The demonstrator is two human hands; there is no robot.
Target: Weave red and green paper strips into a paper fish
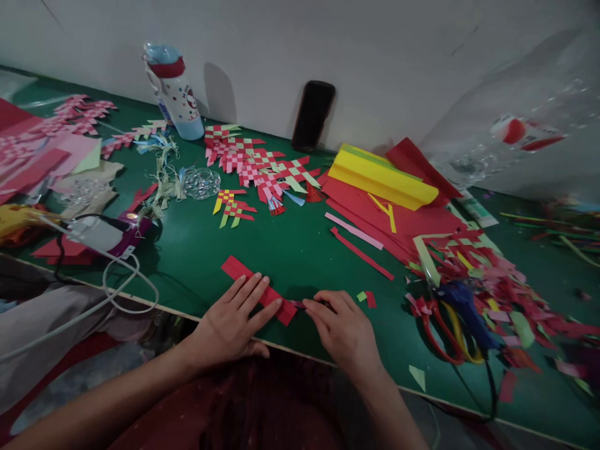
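A folded strip of red paper (232,267) lies slantwise on the green table near its front edge. My left hand (237,319) rests on it with fingers stretched out flat, pressing it to the tabletop. At the strip's right end, my right hand (344,328) is closed in a pinch around a small, dark purplish thing (298,305). Its tip touches or nearly touches the red paper; most of it is hidden by my fingers, so its kind is unclear. Small green and red paper scraps (370,299) lie to the right of my right hand.
Woven paper fish (253,164) lie behind the hands, near a bottle (180,100) and a phone (314,115) against the wall. Yellow paper (379,177) tops red sheets. Scissors (440,340), a blue glue gun (471,312) and cuttings sit right; a white cable (110,281) loops left.
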